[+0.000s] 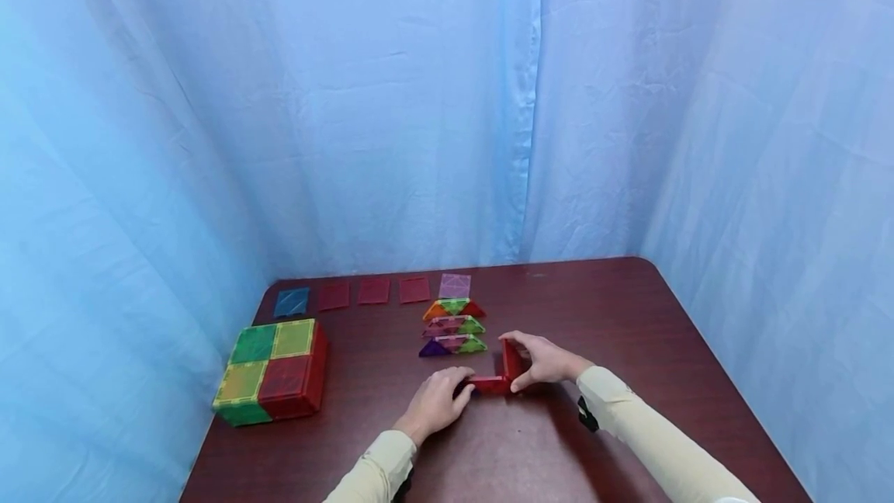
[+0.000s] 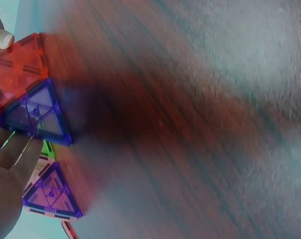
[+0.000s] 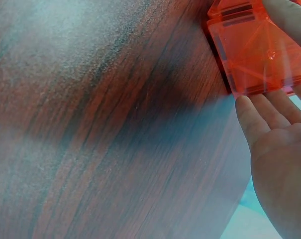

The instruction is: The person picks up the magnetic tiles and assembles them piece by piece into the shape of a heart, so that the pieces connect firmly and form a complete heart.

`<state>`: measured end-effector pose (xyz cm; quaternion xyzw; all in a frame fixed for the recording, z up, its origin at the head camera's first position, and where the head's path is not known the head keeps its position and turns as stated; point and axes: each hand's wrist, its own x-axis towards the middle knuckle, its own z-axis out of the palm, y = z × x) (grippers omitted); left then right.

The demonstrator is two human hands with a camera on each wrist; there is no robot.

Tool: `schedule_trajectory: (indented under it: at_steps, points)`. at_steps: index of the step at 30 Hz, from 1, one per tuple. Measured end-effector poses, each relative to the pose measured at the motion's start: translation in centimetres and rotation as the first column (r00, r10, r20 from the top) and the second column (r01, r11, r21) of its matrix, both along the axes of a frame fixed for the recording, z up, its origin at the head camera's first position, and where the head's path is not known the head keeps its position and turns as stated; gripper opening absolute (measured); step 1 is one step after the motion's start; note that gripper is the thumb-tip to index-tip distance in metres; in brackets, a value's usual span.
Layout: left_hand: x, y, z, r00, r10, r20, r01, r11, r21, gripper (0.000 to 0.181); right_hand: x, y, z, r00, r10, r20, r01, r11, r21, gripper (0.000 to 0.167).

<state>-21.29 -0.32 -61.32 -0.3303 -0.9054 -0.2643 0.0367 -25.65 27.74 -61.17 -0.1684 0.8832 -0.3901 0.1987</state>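
Observation:
My left hand pinches a purple triangular magnetic tile and the red square tile joined to it, thumb on one side and fingers on the other. In the head view, that low red tile stretches right until it meets a taller red square tile standing on edge. My right hand grips this upright tile between thumb and fingers. Just beyond my hands stand three rows of joined triangle tiles: the nearest row, the middle row and the farthest row.
A large box of green, yellow and red square tiles stands at the table's left. Along the back edge lie a blue square tile, several red squares and a pale purple square. Blue curtains surround the brown table.

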Motion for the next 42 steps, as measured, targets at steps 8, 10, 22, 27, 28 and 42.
schedule_trajectory:
  at_steps: [8,10,22,27,28,42]
  points:
    - [-3.0,-1.3,1.1,0.963,0.183,-0.199,-0.165,0.981,0.104,0.027,0.2,0.2,-0.3,1.000,-0.007,-0.013,0.007,1.000,0.011,0.097]
    - [-4.0,-1.7,1.4,0.932,0.248,-0.263,-0.225,0.968,0.115,0.022,0.3,0.1,-0.5,1.000,-0.014,-0.010,0.014,1.000,0.003,0.098]
    - [-5.6,-2.6,1.1,0.946,0.250,-0.208,-0.270,0.960,-0.076,0.027,0.4,-0.3,-0.6,0.999,-0.022,-0.024,0.023,0.999,0.039,0.098]
    - [-5.8,-2.1,0.7,0.939,0.266,-0.220,-0.291,0.952,-0.091,0.019,0.4,-0.4,-0.5,1.000,-0.015,-0.023,0.016,0.998,0.064,0.097]
    - [-5.8,-2.0,0.6,0.938,0.269,-0.218,-0.295,0.951,-0.096,0.016,0.4,-0.4,-0.5,1.000,-0.015,-0.019,0.016,0.998,0.064,0.097]
    - [-6.1,-0.4,1.0,0.962,0.220,-0.158,-0.232,0.971,-0.056,0.005,0.4,-0.4,0.4,1.000,-0.023,-0.011,0.023,0.998,0.062,0.096]
